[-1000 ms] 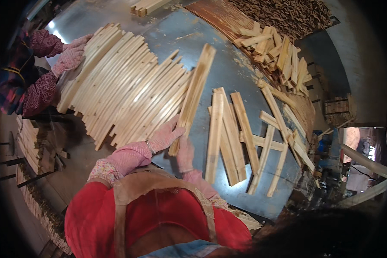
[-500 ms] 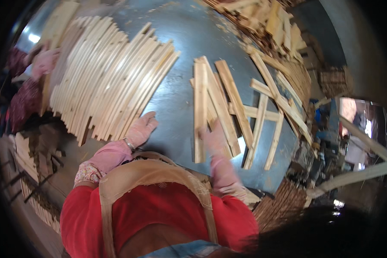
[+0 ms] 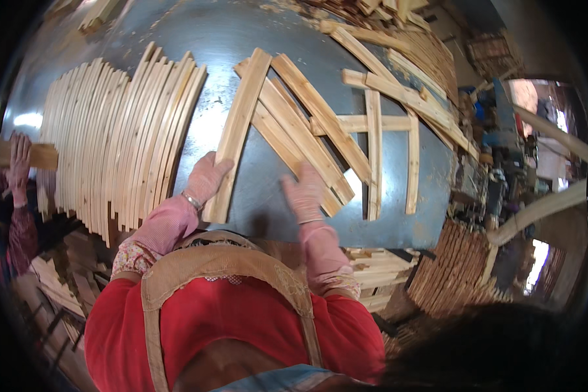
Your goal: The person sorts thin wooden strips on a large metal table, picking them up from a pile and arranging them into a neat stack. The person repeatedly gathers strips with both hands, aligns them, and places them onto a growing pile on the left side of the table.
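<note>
A flat wooden board [image 3: 240,127] lies slanted on the blue-grey tabletop, its top end leaning right. My left hand [image 3: 206,179], in a pale pink glove, grips the left edge of this board near its lower end. To the right, my gloved right hand [image 3: 304,193] is open, thumb apart from the fingers, over or beside the lower ends of some slanted boards [image 3: 300,140]; whether it touches them I cannot tell. Left of my left hand, many narrow wooden strips [image 3: 121,134] lie side by side in a wide row.
More boards [image 3: 398,124] lie crossed on the table's right side. A stack of wood [image 3: 441,274] stands beyond the table's [image 3: 398,225] near right edge. At far left, another person's hand [image 3: 19,160] rests on a wood piece [image 3: 42,157]. Scraps [image 3: 372,10] are heaped at the back.
The view has shifted. One board has come away from the slanted group toward the left, and my left hand has moved from the strips onto it. My right hand has opened.
</note>
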`<state>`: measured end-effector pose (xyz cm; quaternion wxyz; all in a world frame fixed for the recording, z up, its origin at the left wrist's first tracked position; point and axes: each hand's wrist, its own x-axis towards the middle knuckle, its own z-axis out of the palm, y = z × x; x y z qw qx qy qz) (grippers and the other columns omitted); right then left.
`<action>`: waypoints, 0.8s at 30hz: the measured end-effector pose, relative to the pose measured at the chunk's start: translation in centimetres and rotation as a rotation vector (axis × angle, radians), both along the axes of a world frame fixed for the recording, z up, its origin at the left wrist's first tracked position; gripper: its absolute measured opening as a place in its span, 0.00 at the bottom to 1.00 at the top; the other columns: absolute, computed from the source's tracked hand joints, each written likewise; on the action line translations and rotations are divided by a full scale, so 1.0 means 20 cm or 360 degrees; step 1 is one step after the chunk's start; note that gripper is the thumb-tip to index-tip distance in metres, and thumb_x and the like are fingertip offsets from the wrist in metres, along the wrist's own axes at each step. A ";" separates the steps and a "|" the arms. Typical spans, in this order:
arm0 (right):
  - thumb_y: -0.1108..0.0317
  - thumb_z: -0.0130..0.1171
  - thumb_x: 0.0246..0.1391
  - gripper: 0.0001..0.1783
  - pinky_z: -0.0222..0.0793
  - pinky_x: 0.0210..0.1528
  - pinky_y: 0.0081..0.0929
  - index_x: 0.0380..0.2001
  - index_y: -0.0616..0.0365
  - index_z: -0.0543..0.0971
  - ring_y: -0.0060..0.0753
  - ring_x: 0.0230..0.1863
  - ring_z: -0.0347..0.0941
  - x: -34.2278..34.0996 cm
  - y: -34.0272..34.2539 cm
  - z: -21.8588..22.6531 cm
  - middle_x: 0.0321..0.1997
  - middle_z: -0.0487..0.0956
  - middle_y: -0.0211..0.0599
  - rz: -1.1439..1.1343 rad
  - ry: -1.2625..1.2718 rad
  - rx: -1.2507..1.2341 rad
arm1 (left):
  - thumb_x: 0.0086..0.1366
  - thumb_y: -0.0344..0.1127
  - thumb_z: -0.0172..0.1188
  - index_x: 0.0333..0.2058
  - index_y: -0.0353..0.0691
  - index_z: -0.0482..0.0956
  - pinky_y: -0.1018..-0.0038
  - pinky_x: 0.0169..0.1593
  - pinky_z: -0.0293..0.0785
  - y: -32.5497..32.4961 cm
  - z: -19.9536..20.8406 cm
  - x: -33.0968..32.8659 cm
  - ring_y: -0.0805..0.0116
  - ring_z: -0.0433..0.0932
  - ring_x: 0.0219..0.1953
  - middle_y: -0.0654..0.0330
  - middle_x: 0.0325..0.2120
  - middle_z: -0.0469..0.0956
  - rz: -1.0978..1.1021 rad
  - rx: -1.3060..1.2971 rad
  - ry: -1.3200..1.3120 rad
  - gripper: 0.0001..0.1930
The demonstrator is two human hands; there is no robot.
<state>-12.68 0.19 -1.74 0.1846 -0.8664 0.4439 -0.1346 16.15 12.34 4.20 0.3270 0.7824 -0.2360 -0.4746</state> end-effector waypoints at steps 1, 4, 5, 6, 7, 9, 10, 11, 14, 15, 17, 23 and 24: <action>0.53 0.70 0.57 0.39 0.68 0.67 0.51 0.68 0.58 0.72 0.61 0.63 0.71 -0.11 -0.14 0.01 0.61 0.77 0.55 -0.0126 0.0224 -0.0104 | 0.68 0.50 0.66 0.55 0.31 0.81 0.57 0.60 0.76 0.05 0.04 -0.01 0.45 0.84 0.52 0.43 0.48 0.86 0.0021 0.0158 -0.0308 0.28; 0.45 0.69 0.58 0.48 0.60 0.76 0.51 0.75 0.57 0.65 0.58 0.74 0.63 -0.28 -0.39 0.04 0.75 0.69 0.54 -0.0260 0.0651 0.0260 | 0.69 0.46 0.64 0.66 0.42 0.76 0.49 0.78 0.52 0.39 -0.17 0.06 0.44 0.62 0.76 0.45 0.70 0.70 -0.0236 0.0214 -0.1624 0.29; 0.42 0.68 0.59 0.50 0.58 0.77 0.51 0.76 0.56 0.64 0.58 0.75 0.62 -0.34 -0.39 -0.01 0.75 0.69 0.54 -0.0271 0.0566 0.0190 | 0.69 0.43 0.64 0.71 0.44 0.70 0.45 0.80 0.45 0.46 -0.19 0.13 0.42 0.57 0.78 0.46 0.75 0.62 -0.0230 0.0240 -0.1713 0.33; 0.42 0.69 0.58 0.48 0.60 0.76 0.52 0.75 0.55 0.67 0.59 0.73 0.65 -0.35 -0.41 -0.05 0.72 0.72 0.55 -0.0327 0.0599 0.0183 | 0.68 0.42 0.64 0.71 0.44 0.70 0.45 0.80 0.47 0.49 -0.20 0.16 0.42 0.58 0.78 0.46 0.75 0.63 -0.0219 0.0271 -0.1798 0.33; 0.42 0.69 0.58 0.47 0.62 0.73 0.53 0.73 0.55 0.68 0.60 0.69 0.68 -0.32 -0.43 -0.01 0.67 0.76 0.56 -0.0244 0.0623 0.0196 | 0.67 0.41 0.64 0.71 0.44 0.70 0.45 0.79 0.48 0.52 -0.22 0.16 0.42 0.58 0.77 0.45 0.74 0.64 -0.0197 0.0321 -0.1869 0.34; 0.41 0.69 0.58 0.44 0.68 0.67 0.53 0.69 0.58 0.73 0.62 0.64 0.72 -0.25 -0.42 0.06 0.62 0.79 0.56 -0.0142 0.0585 0.0097 | 0.65 0.38 0.65 0.71 0.43 0.70 0.44 0.76 0.54 0.49 -0.19 0.13 0.39 0.62 0.74 0.44 0.72 0.66 -0.0060 0.0166 -0.1910 0.35; 0.40 0.67 0.59 0.41 0.70 0.64 0.52 0.66 0.59 0.77 0.63 0.62 0.74 -0.20 -0.39 0.11 0.60 0.81 0.58 -0.0135 0.0589 0.0090 | 0.63 0.37 0.66 0.71 0.42 0.69 0.47 0.72 0.63 0.39 -0.04 0.09 0.41 0.69 0.68 0.45 0.65 0.74 0.0056 -0.0045 -0.1748 0.37; 0.40 0.64 0.62 0.37 0.72 0.62 0.50 0.62 0.60 0.79 0.61 0.59 0.76 -0.13 -0.35 0.17 0.57 0.82 0.57 -0.0151 0.0394 0.0569 | 0.64 0.39 0.67 0.70 0.39 0.70 0.51 0.66 0.70 0.26 0.12 0.07 0.43 0.76 0.60 0.45 0.56 0.79 0.0064 -0.0030 -0.1004 0.36; 0.37 0.51 0.72 0.35 0.72 0.50 0.47 0.43 0.65 0.83 0.49 0.38 0.76 0.02 -0.12 0.18 0.34 0.83 0.50 -0.0076 0.0077 0.1429 | 0.71 0.57 0.63 0.73 0.35 0.64 0.52 0.62 0.75 0.05 -0.03 -0.21 0.40 0.81 0.56 0.41 0.52 0.84 0.0075 -0.0065 -0.0234 0.42; 0.38 0.51 0.72 0.34 0.72 0.52 0.46 0.44 0.64 0.84 0.47 0.42 0.77 0.13 -0.07 0.27 0.37 0.84 0.50 0.0326 0.0286 0.1472 | 0.72 0.61 0.60 0.73 0.34 0.65 0.56 0.64 0.74 -0.02 -0.10 -0.30 0.43 0.82 0.58 0.41 0.54 0.84 0.0224 -0.0231 -0.0096 0.43; 0.43 0.55 0.69 0.29 0.72 0.59 0.47 0.49 0.62 0.85 0.55 0.51 0.81 0.21 -0.02 0.38 0.45 0.86 0.55 0.0420 -0.0063 0.1393 | 0.70 0.62 0.63 0.68 0.33 0.73 0.60 0.64 0.74 -0.11 -0.18 -0.28 0.50 0.83 0.57 0.42 0.54 0.85 0.0316 -0.0246 0.0353 0.41; 0.53 0.71 0.50 0.51 0.62 0.76 0.51 0.76 0.54 0.66 0.63 0.72 0.67 -0.24 -0.73 0.09 0.72 0.72 0.59 -0.0067 0.0692 -0.0329 | 0.66 0.46 0.65 0.49 0.43 0.86 0.60 0.65 0.75 0.26 -0.10 -0.12 0.51 0.83 0.55 0.50 0.50 0.86 0.0041 0.0433 -0.1100 0.18; 0.54 0.70 0.51 0.52 0.62 0.76 0.51 0.77 0.52 0.63 0.63 0.73 0.66 -0.35 -0.82 0.02 0.73 0.71 0.58 -0.0105 0.0715 -0.0243 | 0.65 0.45 0.67 0.55 0.46 0.83 0.57 0.71 0.68 0.45 -0.28 -0.09 0.50 0.77 0.64 0.50 0.59 0.81 0.0149 0.0137 -0.1623 0.22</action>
